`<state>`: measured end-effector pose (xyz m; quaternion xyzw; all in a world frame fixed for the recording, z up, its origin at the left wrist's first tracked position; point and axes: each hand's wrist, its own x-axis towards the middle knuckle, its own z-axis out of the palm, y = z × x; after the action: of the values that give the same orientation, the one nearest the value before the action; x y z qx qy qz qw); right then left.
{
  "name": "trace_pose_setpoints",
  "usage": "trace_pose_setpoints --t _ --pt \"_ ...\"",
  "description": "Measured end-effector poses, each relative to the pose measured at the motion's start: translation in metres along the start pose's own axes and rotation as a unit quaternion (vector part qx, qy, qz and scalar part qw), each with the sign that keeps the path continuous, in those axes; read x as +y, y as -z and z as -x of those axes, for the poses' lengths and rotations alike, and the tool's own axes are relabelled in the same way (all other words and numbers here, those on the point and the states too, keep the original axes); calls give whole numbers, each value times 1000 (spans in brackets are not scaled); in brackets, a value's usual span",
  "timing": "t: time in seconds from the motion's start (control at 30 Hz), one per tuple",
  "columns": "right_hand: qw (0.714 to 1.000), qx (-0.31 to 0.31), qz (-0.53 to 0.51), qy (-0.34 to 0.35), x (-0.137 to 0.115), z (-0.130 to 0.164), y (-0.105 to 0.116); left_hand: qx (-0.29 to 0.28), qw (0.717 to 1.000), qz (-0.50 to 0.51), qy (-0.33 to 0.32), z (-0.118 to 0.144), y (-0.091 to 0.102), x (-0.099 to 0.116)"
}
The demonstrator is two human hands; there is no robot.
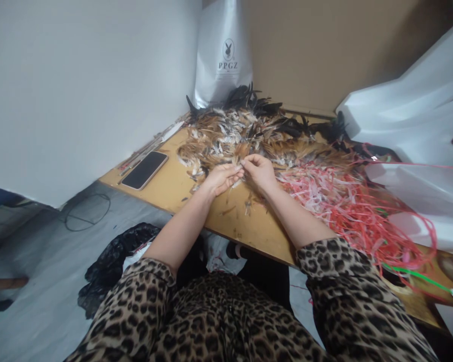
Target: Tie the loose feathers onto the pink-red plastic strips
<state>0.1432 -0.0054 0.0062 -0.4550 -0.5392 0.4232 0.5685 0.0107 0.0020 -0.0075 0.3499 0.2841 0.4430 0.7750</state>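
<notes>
My left hand (224,178) and my right hand (259,172) meet over the near edge of a feather pile, their fingertips almost touching. Both are closed in a pinch on a small brown feather (242,152), whose tip points away from me; its base is hidden by the fingers. Just beyond lies the broad heap of brown, white and black feathers (226,131). To the right of my right hand, a tangle of pink and red plastic strips (347,206) overlaps the feathers. Loose feather bits are scattered on the wooden table (234,221) below my hands.
A phone (145,170) lies at the table's left edge. Behind the feathers stands a silver bag (224,60) against the wall. White sheeting (411,105) rises at the right, and a green strip (419,275) lies nearby. A black plastic bag (111,261) is on the floor.
</notes>
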Motion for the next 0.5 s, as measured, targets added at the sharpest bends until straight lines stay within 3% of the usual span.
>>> trace_pose_setpoints --t 0.5 --pt "992 -23 -86 -86 4 -1 1 19 998 -52 -26 -1 1 -3"
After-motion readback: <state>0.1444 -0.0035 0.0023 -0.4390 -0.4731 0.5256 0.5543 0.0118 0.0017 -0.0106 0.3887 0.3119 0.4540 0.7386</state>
